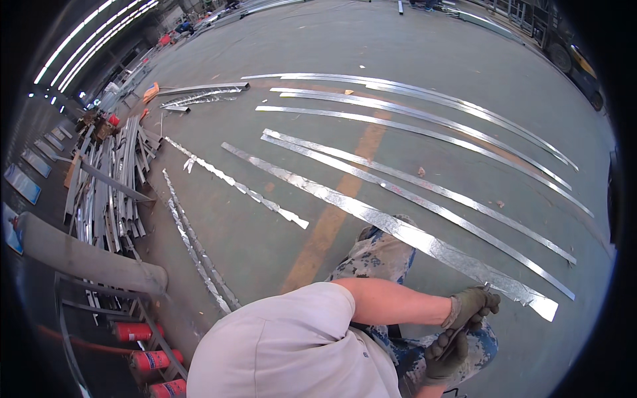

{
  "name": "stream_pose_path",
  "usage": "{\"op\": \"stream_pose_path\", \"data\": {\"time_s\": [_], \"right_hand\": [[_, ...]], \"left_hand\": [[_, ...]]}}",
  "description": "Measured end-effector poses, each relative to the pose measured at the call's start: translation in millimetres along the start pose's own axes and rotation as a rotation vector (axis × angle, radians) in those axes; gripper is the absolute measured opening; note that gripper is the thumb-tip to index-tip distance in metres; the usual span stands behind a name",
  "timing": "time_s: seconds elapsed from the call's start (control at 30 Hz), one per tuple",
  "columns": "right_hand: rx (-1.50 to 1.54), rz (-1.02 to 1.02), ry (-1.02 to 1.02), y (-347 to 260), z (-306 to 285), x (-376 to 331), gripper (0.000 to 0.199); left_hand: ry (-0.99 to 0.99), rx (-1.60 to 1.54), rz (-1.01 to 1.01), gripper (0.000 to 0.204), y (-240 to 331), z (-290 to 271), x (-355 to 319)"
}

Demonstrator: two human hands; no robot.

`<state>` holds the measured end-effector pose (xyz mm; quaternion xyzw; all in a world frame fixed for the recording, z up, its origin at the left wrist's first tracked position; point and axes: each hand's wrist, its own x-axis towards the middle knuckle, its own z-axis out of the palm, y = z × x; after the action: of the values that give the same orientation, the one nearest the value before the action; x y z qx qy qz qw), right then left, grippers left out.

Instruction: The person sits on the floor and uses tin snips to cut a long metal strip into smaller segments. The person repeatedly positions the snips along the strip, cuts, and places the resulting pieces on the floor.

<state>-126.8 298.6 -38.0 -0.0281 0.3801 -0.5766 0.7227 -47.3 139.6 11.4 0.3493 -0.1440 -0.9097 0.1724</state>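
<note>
My left hand (472, 307), in a dark olive work glove, is closed beside the near edge of a wide, crinkled silvery metal strip (358, 209). A small tip shows at its fingers, but what it grips is too small to make out. Just below, my right hand (446, 357), gloved alike, has its fingers curled up close to the left one; what lies in them is hidden. The strip runs from the middle of the floor down to the right, across my knee in camouflage trousers (378, 255).
Several long metal strips (424, 189) lie on the grey floor beyond. Narrow crumpled film-covered pieces (232, 182) lie to the left, near a heap of metal profiles (109, 179). Red cylinders (156, 359) and a large grey pipe (93, 255) stand lower left. A forklift wheel (561, 58) shows far right.
</note>
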Motion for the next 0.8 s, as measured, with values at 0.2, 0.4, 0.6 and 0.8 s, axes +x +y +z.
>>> {"op": "stream_pose_path", "data": {"time_s": [0.2,0.4,0.6,0.8], "right_hand": [[0.312,0.235,-0.467,-2.3,5.6,5.0,0.046],[0.357,0.190,-0.463,3.3,19.5,-2.2,0.044],[0.445,0.147,-0.321,6.2,42.9,-7.4,0.053],[0.471,0.177,-0.547,4.9,33.4,-2.3,0.060]], "left_hand": [[-0.064,-0.007,-0.012,0.026,12.4,2.1,-28.9],[-0.209,-0.033,-0.089,0.025,12.9,-3.8,-18.9],[-0.242,-0.059,-0.113,0.027,16.4,-8.0,-18.9],[-0.346,0.012,0.004,0.035,15.6,-20.3,-27.1]]}}
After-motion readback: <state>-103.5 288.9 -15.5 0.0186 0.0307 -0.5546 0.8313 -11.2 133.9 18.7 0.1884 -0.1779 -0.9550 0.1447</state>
